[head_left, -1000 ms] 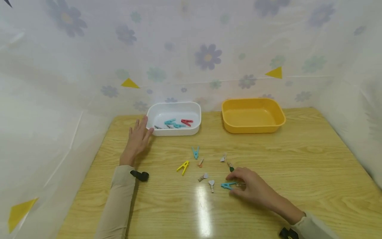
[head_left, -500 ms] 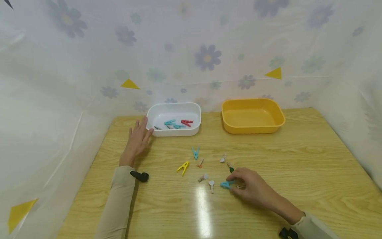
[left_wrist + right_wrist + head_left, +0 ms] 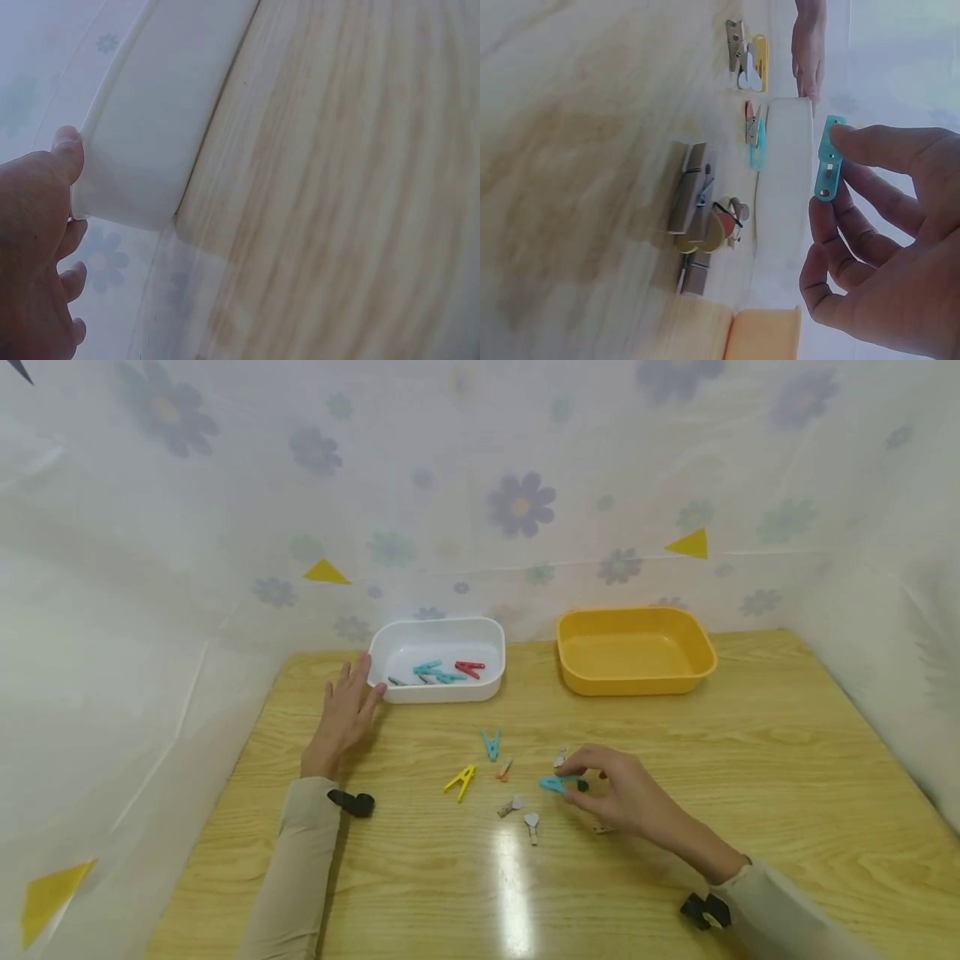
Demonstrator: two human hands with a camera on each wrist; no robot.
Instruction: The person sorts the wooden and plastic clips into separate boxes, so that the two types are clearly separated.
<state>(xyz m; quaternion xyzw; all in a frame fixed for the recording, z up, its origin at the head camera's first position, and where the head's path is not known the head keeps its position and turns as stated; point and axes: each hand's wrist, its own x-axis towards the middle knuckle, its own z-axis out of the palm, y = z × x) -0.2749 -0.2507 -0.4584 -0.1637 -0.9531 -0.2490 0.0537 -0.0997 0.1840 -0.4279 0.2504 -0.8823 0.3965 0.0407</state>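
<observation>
The right hand (image 3: 618, 787) pinches a blue clip (image 3: 553, 784) between thumb and fingertips – the right wrist view shows it apart from the tabletop (image 3: 765, 760). The left hand (image 3: 343, 718) is spread at the left end of the white tray (image 3: 442, 693), thumb at the front corner and fingers along the side, touching it rather than clenched round it.

The work looks partway along, perhaps a little under half. What seems done: several clips lie in the white tray. What is left, apart from the held one: a second blue clip (image 3: 491, 744) and a yellow clip (image 3: 461, 782), both nearer that tray, and six small wooden pegs – an orange peg (image 3: 505, 769), two heart pegs (image 3: 532, 824) (image 3: 512, 807), a pale peg (image 3: 561, 758) just beside the right fingers, a green peg (image 3: 582, 785) partly hidden by them, and a plain peg (image 3: 603, 829) below the palm.

The white tray holds two blue clips (image 3: 450, 677) (image 3: 427, 667), a red clip (image 3: 470, 669) and two dark pieces (image 3: 397, 681) mostly hidden by the front wall. The yellow tray (image 3: 637, 685) stands apart to its right, its inner floor in view
</observation>
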